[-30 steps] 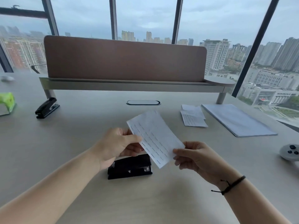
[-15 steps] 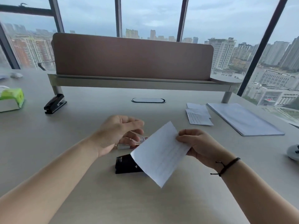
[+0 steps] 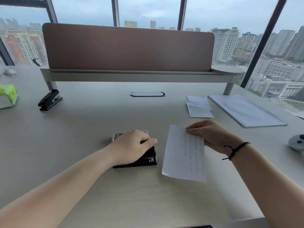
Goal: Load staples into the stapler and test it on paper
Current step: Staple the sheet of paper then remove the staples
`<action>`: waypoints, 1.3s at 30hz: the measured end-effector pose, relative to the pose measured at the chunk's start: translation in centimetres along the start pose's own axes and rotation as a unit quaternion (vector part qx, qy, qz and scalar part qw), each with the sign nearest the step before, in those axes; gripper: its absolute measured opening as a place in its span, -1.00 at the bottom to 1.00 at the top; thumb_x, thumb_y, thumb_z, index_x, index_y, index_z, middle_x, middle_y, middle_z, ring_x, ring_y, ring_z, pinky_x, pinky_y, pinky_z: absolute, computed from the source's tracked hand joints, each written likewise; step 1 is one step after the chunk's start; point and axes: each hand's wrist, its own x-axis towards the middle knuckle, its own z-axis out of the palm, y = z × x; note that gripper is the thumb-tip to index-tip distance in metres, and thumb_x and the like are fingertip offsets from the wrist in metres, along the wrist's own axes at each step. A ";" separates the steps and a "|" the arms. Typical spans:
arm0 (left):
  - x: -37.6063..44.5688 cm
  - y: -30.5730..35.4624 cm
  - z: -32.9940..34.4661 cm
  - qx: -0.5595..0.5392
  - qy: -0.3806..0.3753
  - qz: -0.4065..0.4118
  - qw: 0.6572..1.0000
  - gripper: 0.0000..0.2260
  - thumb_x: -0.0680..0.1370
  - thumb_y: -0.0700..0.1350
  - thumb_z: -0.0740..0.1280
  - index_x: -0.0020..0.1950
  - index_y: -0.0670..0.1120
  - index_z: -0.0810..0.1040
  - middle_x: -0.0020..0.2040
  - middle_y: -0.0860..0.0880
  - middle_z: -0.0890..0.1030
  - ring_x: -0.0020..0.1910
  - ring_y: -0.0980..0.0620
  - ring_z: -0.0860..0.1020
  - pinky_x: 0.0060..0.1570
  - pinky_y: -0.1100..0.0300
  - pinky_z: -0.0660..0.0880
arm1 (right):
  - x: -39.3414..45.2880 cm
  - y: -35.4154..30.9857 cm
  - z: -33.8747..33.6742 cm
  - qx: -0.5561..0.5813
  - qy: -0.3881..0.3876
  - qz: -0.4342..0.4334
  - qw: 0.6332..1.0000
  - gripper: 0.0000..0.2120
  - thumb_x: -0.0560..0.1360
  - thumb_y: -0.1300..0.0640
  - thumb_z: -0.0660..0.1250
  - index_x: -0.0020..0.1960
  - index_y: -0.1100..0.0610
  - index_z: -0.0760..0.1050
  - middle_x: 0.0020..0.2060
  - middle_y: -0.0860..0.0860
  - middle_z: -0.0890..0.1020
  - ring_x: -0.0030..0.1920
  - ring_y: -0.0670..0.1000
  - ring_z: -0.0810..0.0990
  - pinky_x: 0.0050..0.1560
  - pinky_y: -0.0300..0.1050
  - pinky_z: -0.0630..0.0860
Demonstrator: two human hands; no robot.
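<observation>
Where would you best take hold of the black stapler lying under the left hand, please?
Probably over its raised top arm, from above: the stapler lies flat on the desk, mouth facing right, and the left hand already covers that arm.

Light: soft, overcast daylight through the windows (image 3: 148,12) beyond the fingertips.
Shadows: faint, diffuse under the paper (image 3: 184,155) held in the right hand's fingers (image 3: 191,129).
Distortion: wide-angle bowing at the edges.
Sharpness: slightly soft throughout.
</observation>
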 end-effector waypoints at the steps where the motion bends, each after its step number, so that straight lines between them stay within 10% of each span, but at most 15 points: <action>1: 0.0 0.2 0.3 0.003 -0.008 0.006 1.000 -0.51 0.61 0.10 0.25 -0.35 -0.24 0.33 -0.49 0.04 0.28 -0.51 0.08 0.27 -0.44 0.28 0.23 | 0.3 0.0 -0.1 -0.018 -0.011 0.006 1.000 -0.94 0.51 0.29 0.41 -0.08 0.25 0.67 -0.14 0.15 0.70 -0.21 0.04 0.67 -0.20 -0.14 0.63; 10: 1.3 1.3 1.2 -0.004 0.002 0.006 1.000 -0.48 0.58 0.18 0.22 -0.44 -0.11 0.20 -0.55 0.05 0.16 -0.51 0.03 0.20 -0.07 0.00 0.53 | 2.0 0.0 1.8 -0.024 -0.072 0.013 0.997 -0.90 0.53 0.31 0.37 -0.06 0.28 0.66 -0.18 0.15 0.72 -0.27 0.04 0.70 -0.22 -0.15 0.68; 15: 1.7 1.7 1.5 0.006 -0.014 -0.013 1.000 -0.50 0.59 0.15 0.23 -0.41 -0.14 0.25 -0.46 -0.05 0.23 -0.47 0.01 0.23 -0.35 0.12 0.27 | 2.1 0.5 2.3 -0.039 -0.061 0.012 0.997 -0.91 0.53 0.27 0.38 -0.04 0.26 0.67 -0.22 0.15 0.70 -0.35 0.03 0.67 -0.37 -0.20 0.61; 39: 2.0 1.9 2.8 0.089 -0.073 -0.061 0.991 -0.65 0.67 -0.02 0.04 -0.32 -0.06 0.23 -0.29 0.01 0.37 -0.20 -0.06 0.35 -0.17 0.07 0.29 | 2.6 0.9 2.8 -0.081 -0.046 -0.005 0.996 -0.92 0.51 0.25 0.41 -0.13 0.18 0.67 -0.39 0.06 0.64 -0.55 -0.11 0.52 -0.55 -0.31 0.40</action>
